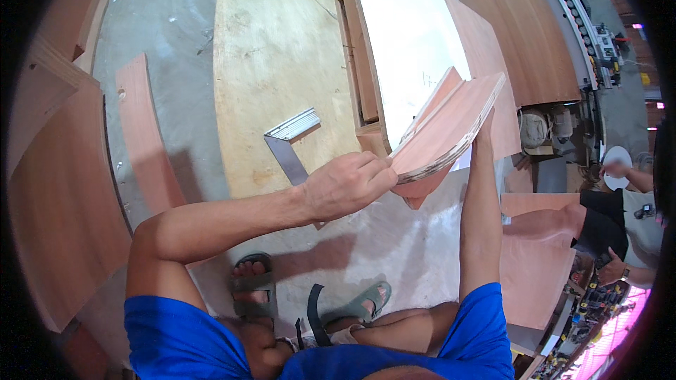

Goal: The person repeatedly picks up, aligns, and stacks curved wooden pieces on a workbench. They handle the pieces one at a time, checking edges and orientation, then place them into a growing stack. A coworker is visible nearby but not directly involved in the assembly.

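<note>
Both hands, left hand [346, 184] and right hand [484, 127], clamp the plywood board [443, 132] above the steel square [290, 142]; holding opposite edges firmly should keep it steady.

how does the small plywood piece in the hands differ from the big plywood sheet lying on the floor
The small plywood piece is held up off the ground and tilted, its layered edge showing; the big plywood sheet lies flat on the concrete floor. The small plywood piece has a reddish face; the big plywood sheet is pale yellow and far larger. A metal try square rests on the big plywood sheet. Both are wood panels.
</note>
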The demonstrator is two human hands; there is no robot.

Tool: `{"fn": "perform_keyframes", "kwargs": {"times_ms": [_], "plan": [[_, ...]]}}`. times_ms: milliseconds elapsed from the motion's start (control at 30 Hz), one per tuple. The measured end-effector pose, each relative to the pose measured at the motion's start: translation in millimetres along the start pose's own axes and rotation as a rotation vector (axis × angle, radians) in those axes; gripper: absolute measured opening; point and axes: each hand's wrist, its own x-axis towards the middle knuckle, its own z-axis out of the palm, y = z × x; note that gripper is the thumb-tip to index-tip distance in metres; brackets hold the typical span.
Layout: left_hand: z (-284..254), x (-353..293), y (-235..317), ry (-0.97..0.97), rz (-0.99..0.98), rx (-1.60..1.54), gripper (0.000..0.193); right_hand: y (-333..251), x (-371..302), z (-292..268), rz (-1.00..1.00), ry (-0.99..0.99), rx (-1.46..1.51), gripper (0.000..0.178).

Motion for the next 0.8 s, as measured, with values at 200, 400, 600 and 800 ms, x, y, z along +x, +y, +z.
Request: {"fn": "perform_keyframes", "kwargs": {"times_ms": [200,400,600,800], "plan": [[2,-1,-8,0.046,0.009,-0.036,0.015,5,1,-5,0.177,0.065,0.095,0.044],[4,-3,-14,0.029,0.005,-0.065,0.015,11,-2,-10,0.225,0.080,0.142,0.044],[5,-2,-15,0.029,-0.031,-0.092,0.014,11,-4,-12,0.222,0.086,0.123,0.044],[8,-2,-14,0.055,-0.075,-0.148,0.017,7,-1,-8,0.217,0.080,0.118,0.044]]}}
